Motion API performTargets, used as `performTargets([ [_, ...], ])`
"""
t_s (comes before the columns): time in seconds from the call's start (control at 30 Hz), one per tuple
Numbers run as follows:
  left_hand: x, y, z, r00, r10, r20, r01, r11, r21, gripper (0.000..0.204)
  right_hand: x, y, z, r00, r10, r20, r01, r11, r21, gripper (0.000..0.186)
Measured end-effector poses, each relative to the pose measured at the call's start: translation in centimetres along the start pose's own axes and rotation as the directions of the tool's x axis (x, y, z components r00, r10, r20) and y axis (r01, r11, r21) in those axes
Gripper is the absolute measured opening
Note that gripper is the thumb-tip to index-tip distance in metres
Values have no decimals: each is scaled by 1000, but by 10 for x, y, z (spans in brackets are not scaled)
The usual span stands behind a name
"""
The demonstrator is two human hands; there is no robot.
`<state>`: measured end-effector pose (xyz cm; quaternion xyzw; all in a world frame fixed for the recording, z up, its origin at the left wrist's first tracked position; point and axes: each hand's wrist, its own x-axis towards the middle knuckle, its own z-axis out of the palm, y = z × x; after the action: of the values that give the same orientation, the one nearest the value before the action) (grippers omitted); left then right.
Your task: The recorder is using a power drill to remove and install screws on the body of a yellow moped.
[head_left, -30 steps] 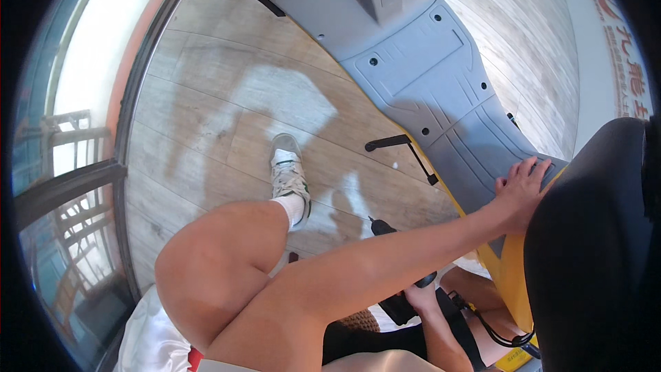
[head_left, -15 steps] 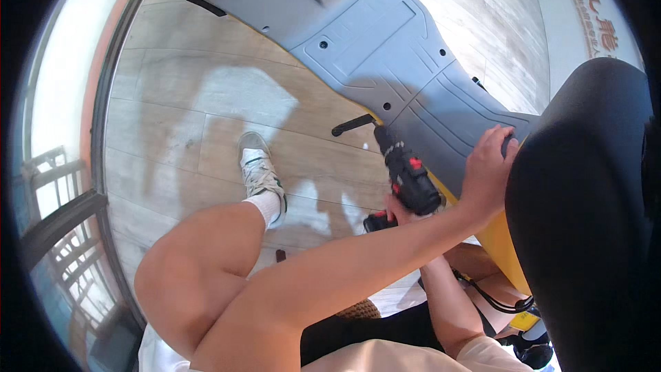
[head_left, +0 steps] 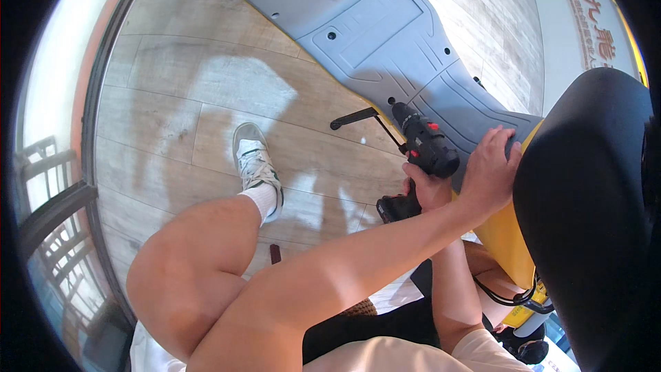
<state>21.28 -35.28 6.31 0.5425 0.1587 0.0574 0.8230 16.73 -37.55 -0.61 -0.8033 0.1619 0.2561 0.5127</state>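
Observation:
A grey plastic footboard (head_left: 375, 34) of a yellow scooter stretches diagonally ahead, with several dark screw holes. My right hand (head_left: 430, 187) is closed round the grip of a black cordless drill (head_left: 430, 151) with red details. The drill's nose is over the footboard's left edge, close to a screw hole (head_left: 392, 100); whether it touches is unclear. My left hand (head_left: 490, 169) rests on the rear corner of the footboard, fingers extended, beside the black seat (head_left: 585, 213). A small dark thing (head_left: 509, 145) shows between its fingers and thumb; I cannot make out what it is.
A black lever (head_left: 351, 118), likely a stand or footrest, juts from the scooter's left side. My shoe (head_left: 256, 165) stands on the wood-look floor (head_left: 172, 124). A dark-framed glass door (head_left: 89, 158) is at left. Yellow parts and black cables (head_left: 513, 297) show at lower right.
My right hand has raised the drill from beside the scooter's edge up to the footboard, near the screw hole. My left hand stays at the rear corner. The view has shifted slightly.

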Motion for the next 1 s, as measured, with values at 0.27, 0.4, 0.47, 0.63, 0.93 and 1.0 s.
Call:
performTargets([
  [0.27,2,-5,-1,998,58,-2,-58,997,51,36,10,-13,0,999,-39,38,37,997,60,28],
  [0.4,1,-4,0,996,87,6,-87,993,78,37,8,-26,-3,998,34,43,-39,992,118,28],
  [0.47,0,-2,0,998,57,11,-57,997,50,37,7,-30,-4,996,63,55,-72,983,166,27],
  [0.63,-2,3,-6,998,-19,58,18,1000,12,37,5,-31,0,998,42,42,-46,995,83,22],
  [0.93,14,1,-19,968,189,168,-223,951,213,33,23,-61,14,991,80,107,-37,934,-355,20],
  [1.0,22,22,-33,863,305,402,-417,881,225,30,16,-80,14,988,147,50,-115,909,-400,21],
])
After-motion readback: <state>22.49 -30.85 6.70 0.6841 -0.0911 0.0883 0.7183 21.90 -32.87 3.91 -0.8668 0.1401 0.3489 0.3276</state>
